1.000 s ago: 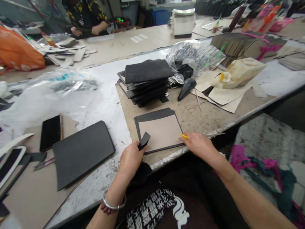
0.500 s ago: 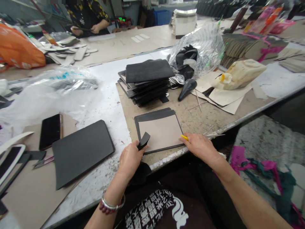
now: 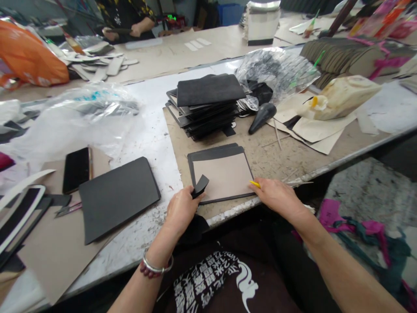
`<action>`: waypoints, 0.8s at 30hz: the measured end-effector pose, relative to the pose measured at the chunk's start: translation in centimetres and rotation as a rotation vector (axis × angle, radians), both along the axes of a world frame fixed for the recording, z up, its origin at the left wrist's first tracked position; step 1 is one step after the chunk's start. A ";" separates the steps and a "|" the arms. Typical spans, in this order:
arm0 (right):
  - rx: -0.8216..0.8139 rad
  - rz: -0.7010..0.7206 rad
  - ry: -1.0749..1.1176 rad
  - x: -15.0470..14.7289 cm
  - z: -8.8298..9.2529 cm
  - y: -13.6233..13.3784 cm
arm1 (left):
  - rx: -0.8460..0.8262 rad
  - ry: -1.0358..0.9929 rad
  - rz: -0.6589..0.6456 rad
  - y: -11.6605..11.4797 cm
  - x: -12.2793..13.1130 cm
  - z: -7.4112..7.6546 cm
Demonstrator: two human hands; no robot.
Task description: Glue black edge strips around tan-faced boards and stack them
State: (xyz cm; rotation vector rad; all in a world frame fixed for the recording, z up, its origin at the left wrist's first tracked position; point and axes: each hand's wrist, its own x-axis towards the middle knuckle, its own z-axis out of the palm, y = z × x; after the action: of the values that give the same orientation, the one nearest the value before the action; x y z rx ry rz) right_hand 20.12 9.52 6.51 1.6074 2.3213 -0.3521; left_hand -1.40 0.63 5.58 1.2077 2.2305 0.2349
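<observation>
A beige panel [image 3: 223, 176] lies on dark sheets [image 3: 216, 150] at the bench's near edge, its dark border showing around it. At its lower left, my left hand [image 3: 181, 211] is closed on a black strip [image 3: 201, 184], whose curled end stands up over the panel. More black material hangs below that hand, though I cannot tell whether it joins the strip. My right hand [image 3: 278, 198] rests at the lower right corner, its fingers closed around a slim yellow tool [image 3: 255, 184]. Only the tool's pointed end shows; the rest is hidden in the hand.
Behind the panel rises a pile of black pieces [image 3: 210, 91]. A dark cone-shaped object [image 3: 262, 117] and a stained plastic jug [image 3: 348, 98] lie right of it. To the left are a dark panel [image 3: 120, 195] and a phone [image 3: 76, 169]. Another person [image 3: 127, 21] works across the table.
The view has shifted slightly, so everything sits a little further right and higher. Both hands keep their places and grips at the panel; the clear plastic bag at the back looks lower and flatter.
</observation>
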 end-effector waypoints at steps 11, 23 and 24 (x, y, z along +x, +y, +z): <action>0.011 0.006 -0.026 -0.1 0.2 -0.1 | 0.017 -0.007 -0.020 0.0 -0.1 -0.1; -0.024 0.024 -0.056 -0.2 -0.1 0.2 | 0.023 0.014 -0.024 0.1 0.1 -0.2; -0.029 0.026 -0.055 -0.2 -0.1 0.3 | 0.023 0.014 -0.019 0.1 0.1 -0.2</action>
State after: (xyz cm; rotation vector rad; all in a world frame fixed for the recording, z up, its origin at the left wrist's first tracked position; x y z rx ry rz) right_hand 19.95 9.77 6.43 1.5522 2.2835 -0.3296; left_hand -1.33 0.76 5.35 1.2457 2.2325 0.2457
